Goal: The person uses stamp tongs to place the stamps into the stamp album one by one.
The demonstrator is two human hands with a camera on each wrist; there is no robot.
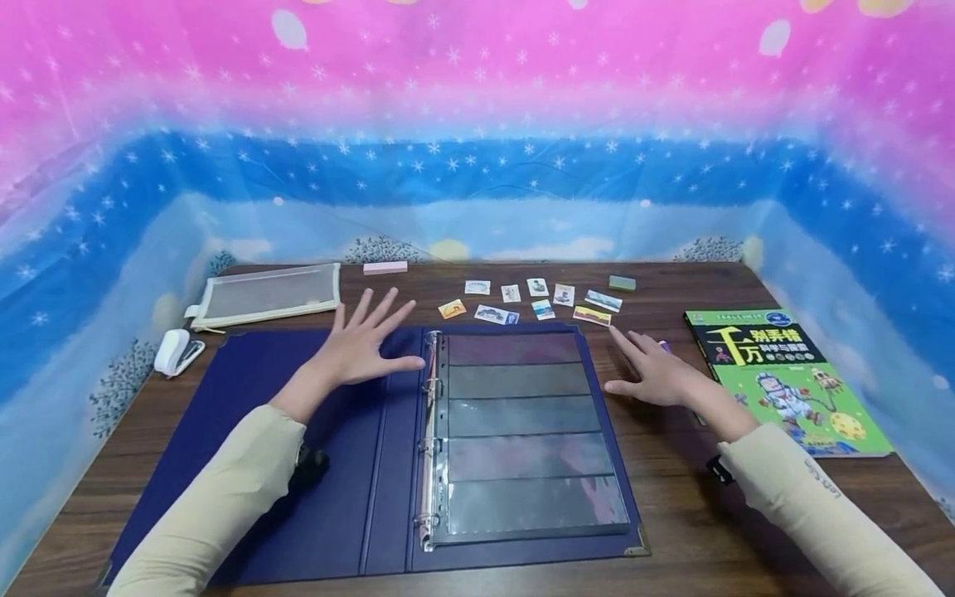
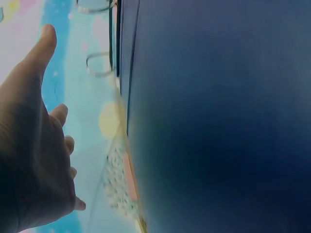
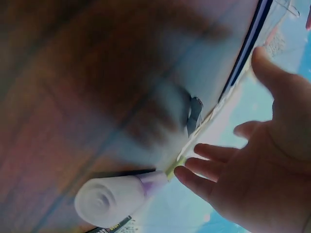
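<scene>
A dark blue ring binder (image 1: 321,514) lies spread on the table, its dark pocket page (image 1: 515,419) held by metal rings on the right half. Over the binder's left cover my left hand (image 1: 361,344) is stretched out, fingers fanned and nothing in it; the left wrist view shows it above the blue cover (image 2: 218,121). My right hand (image 1: 656,373) hovers off the binder's right edge, fingers apart and holding nothing. Under it lies a white and purple tube (image 3: 109,199), mostly hidden in the head view. Several small stamps (image 1: 496,314) are scattered beyond the binder.
To the right lies a green book (image 1: 798,398). A mesh zip pouch (image 1: 269,297) and a white stapler-like object (image 1: 176,351) are at the left. At the back are a pink block (image 1: 385,268) and a green block (image 1: 622,283). A patterned cloth (image 1: 477,182) surrounds the table.
</scene>
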